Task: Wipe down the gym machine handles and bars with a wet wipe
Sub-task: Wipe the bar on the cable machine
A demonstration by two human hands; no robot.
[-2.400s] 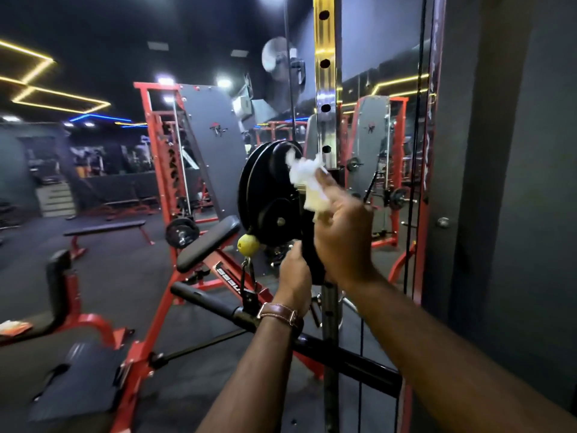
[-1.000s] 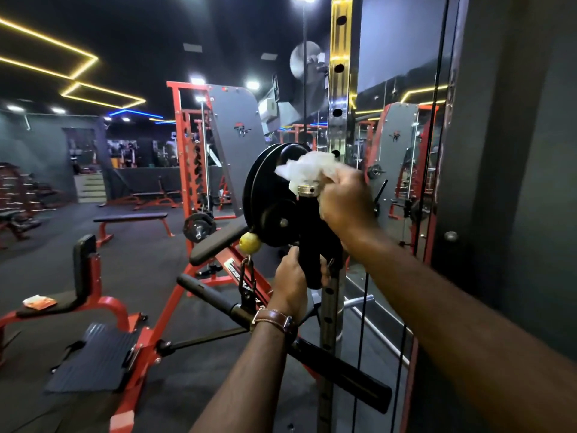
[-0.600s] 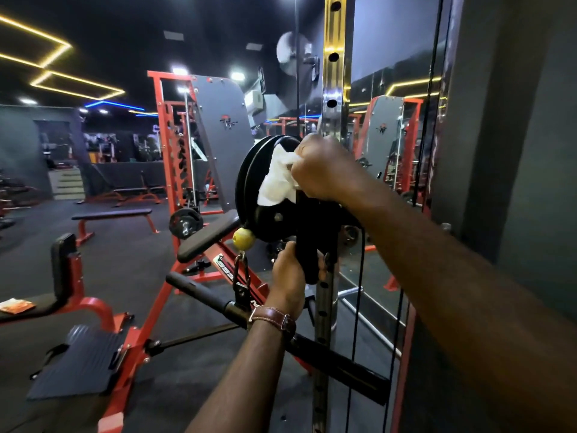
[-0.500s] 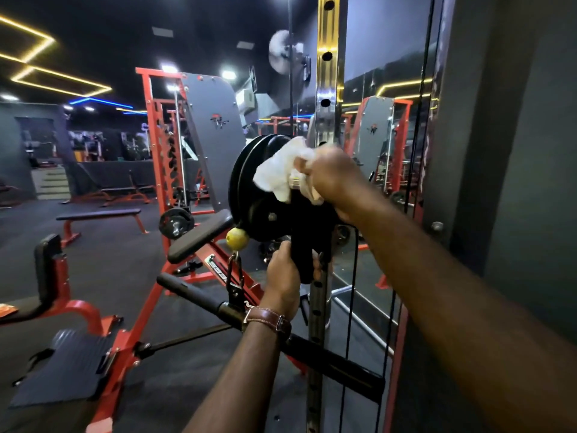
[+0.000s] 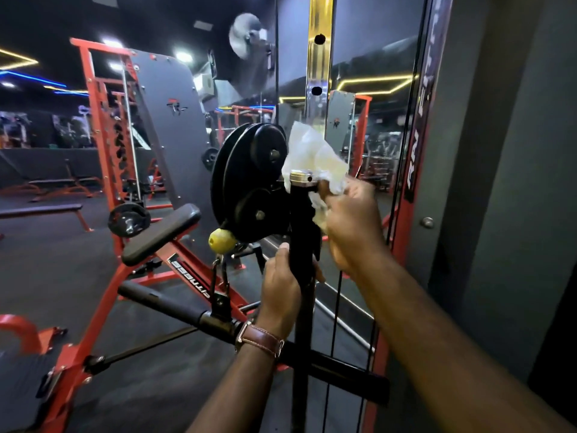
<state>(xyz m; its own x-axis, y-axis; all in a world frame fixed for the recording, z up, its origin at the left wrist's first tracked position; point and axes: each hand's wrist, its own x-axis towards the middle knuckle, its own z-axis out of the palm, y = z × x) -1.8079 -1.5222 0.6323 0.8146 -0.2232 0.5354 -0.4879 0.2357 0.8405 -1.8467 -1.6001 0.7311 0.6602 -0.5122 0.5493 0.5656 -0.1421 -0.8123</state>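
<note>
Head view looks down both forearms at a cable machine set against a mirrored wall. The largest piece is the perforated upright post [image 5: 318, 73], chrome with a gold reflection, running up out of view; a black pulley carriage [image 5: 249, 185] with stacked round wheels sits on it, placed so it can slide to another hole. Below, a long black bar [image 5: 175, 304] hangs from a clip under a yellow stopper ball [image 5: 221, 240], likely parked there as the attachment awaiting its own wipe. A red bench frame with a black pad [image 5: 160, 234] stands just behind.

The left hand [image 5: 285, 289] wraps its fingers round the black vertical handle [image 5: 300, 232] of the carriage, apparently steadying it so it does not swivel under pressure. The right hand [image 5: 351, 220] pinches the crumpled wet wipe [image 5: 312, 157], which rests against the handle's top just behind its metal collar [image 5: 302, 178], where grime would collect.

Judging by this, the carriage handle is mid-clean and the long bar remains to be done.
</note>
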